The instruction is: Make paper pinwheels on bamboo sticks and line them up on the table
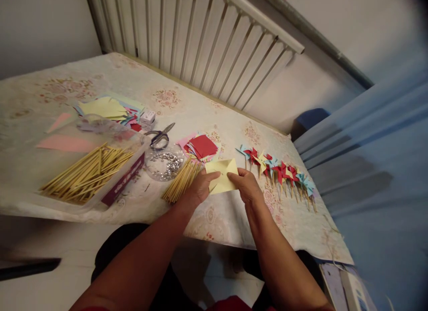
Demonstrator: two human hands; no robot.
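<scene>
A small yellow paper square point(222, 175), partly folded, is held over the table between both hands. My left hand point(200, 186) pinches its left edge. My right hand point(245, 184) grips its right edge with the fingers closed on it. Just left of my left hand lies a loose bundle of wooden sticks point(180, 182). Behind the paper sits a small stack of red and pink paper squares point(200, 147). To the right runs a row of finished paper pinwheels point(281, 170) on sticks, red, blue and yellow.
A clear tray of wooden sticks point(87, 173) stands at the left, a round clear dish of silver pins point(164, 163) beside it, scissors point(160, 136) behind. More coloured paper point(103, 108) lies at the back left. A radiator point(200, 39) stands behind the flowered tablecloth point(217, 217). Blue fabric point(377, 168) fills the right.
</scene>
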